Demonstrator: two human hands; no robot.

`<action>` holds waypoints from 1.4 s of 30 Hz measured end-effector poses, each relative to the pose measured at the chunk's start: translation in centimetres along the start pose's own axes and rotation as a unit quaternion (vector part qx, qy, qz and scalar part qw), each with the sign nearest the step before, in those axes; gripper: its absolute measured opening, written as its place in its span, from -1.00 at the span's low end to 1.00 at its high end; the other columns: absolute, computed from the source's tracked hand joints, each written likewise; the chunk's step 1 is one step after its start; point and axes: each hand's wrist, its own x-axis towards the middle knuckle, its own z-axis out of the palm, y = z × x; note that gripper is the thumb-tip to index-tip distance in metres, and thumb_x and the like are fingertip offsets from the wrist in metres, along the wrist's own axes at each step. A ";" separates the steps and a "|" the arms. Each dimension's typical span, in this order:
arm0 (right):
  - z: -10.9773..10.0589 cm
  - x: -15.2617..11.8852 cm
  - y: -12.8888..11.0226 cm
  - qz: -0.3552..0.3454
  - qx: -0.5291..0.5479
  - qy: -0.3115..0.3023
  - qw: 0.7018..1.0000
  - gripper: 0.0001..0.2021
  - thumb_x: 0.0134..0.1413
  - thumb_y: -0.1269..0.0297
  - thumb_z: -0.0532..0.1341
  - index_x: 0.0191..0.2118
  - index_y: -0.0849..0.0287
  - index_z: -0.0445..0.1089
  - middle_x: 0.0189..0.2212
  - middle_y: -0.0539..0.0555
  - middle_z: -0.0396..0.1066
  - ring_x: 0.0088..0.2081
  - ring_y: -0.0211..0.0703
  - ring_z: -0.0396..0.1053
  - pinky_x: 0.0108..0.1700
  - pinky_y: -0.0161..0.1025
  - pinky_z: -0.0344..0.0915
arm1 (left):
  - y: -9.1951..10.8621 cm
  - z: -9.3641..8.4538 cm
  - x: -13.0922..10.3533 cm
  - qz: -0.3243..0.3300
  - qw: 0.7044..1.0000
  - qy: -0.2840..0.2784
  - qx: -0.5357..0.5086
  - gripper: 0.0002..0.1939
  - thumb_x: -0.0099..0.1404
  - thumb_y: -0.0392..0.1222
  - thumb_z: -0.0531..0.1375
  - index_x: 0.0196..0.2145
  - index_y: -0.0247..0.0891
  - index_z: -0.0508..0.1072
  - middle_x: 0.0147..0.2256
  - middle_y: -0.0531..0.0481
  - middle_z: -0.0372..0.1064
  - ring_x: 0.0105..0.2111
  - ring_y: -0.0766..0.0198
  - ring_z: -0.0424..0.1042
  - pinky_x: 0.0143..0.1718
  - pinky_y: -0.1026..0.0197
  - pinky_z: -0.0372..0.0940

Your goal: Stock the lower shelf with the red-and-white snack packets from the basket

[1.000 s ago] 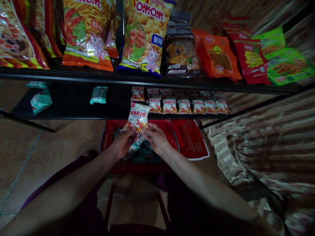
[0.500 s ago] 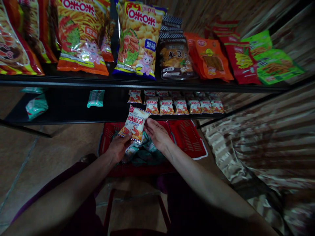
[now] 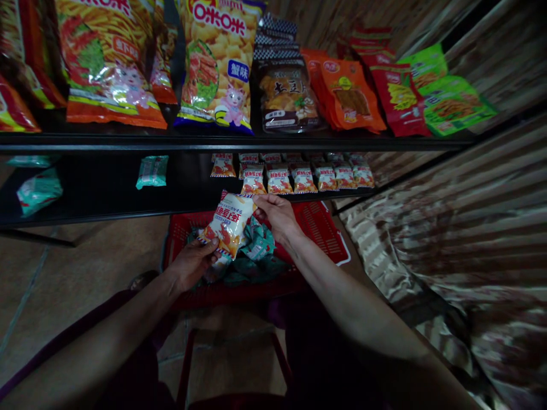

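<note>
A small white and orange snack packet point(image 3: 229, 223) with red lettering is held between my two hands, tilted, above a red basket point(image 3: 256, 293). My left hand point(image 3: 194, 263) pinches its lower left edge with thumb and fingers. At its upper right corner my right hand point(image 3: 277, 215) grips the packet between thumb and fingertips. Under the packet, several teal packets point(image 3: 258, 242) lie in the basket. Just beyond, on the lower shelf, similar white and orange packets point(image 3: 279, 179) stand in rows.
A black upper shelf point(image 3: 213, 143) crosses above, bearing large snack bags point(image 3: 217, 68) and orange, red and green pouches. Teal packets point(image 3: 152, 171) sit on the left of the lower shelf. Pleated cloth point(image 3: 448, 228) hangs at right. Red stool legs show below.
My right hand now pinches the packet's upper corner, where its fingers were more spread along the side. The view has shifted, so the shelves appear further left.
</note>
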 end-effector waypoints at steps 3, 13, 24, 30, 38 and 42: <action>0.0 0.1 0.1 0.022 0.018 0.007 1.000 -0.77 -0.35 0.21 0.43 -0.56 0.19 0.42 -0.69 -0.12 0.31 -0.64 -0.44 0.19 -0.57 -0.42 0.11 | 0.0 0.1 -0.2 0.005 1.000 -0.004 -0.006 -0.84 -0.04 -0.41 0.38 -0.45 -0.38 0.50 -0.52 0.02 0.43 -0.59 0.45 0.33 -0.56 0.41 0.25; 0.2 -0.4 0.5 0.133 0.099 -0.038 0.985 -0.78 -0.27 0.23 0.43 -0.47 0.13 0.40 -0.52 -0.11 0.43 -0.46 -0.40 0.34 -0.38 -0.41 0.27 | -0.7 0.4 0.2 0.034 0.999 0.024 -0.035 -0.83 -0.02 -0.43 0.36 -0.41 -0.38 0.50 -0.46 0.00 0.47 -0.55 0.43 0.39 -0.54 0.41 0.31; 0.5 -0.7 1.6 0.142 0.085 -0.029 0.986 -0.64 -0.39 0.09 0.47 -0.46 0.11 0.37 -0.51 -0.06 0.46 -0.45 -0.28 0.36 -0.32 -0.26 0.35 | -1.1 0.1 0.6 0.086 0.994 0.037 0.063 -0.66 -0.07 -0.27 0.39 -0.29 -0.35 0.47 -0.33 -0.10 0.49 -0.41 0.28 0.45 -0.30 0.21 0.36; 0.5 -0.5 1.6 0.091 0.046 0.037 0.994 -0.66 -0.36 0.06 0.44 -0.51 0.15 0.37 -0.54 -0.05 0.44 -0.50 -0.32 0.34 -0.42 -0.33 0.31 | 0.4 0.9 -0.5 0.392 0.857 0.147 0.299 -0.49 -0.04 -0.36 0.35 -0.09 -0.14 0.42 0.07 -0.10 0.27 0.16 0.08 0.16 0.18 0.08 0.06; 1.6 -1.5 1.5 0.026 0.009 -0.007 1.000 -0.66 -0.30 -0.03 0.38 -0.46 0.14 0.44 -0.45 0.00 0.49 -0.41 -0.24 0.40 -0.39 -0.29 0.33 | -0.6 2.0 -1.7 0.388 0.854 0.007 0.347 -0.47 -0.04 -0.29 0.35 -0.05 -0.11 0.45 0.13 -0.12 0.22 0.19 0.01 0.12 0.22 0.06 -0.04; 2.1 -2.3 1.0 0.004 0.016 -0.073 0.997 -0.61 -0.21 -0.07 0.33 -0.27 0.08 0.49 -0.18 0.05 0.49 -0.17 -0.14 0.41 -0.30 -0.26 0.40 | -1.0 1.9 -1.2 0.339 0.883 0.005 0.324 -0.23 -0.06 -0.20 0.38 0.13 -0.17 0.26 0.18 -0.16 0.16 0.19 0.04 0.12 0.21 0.08 -0.04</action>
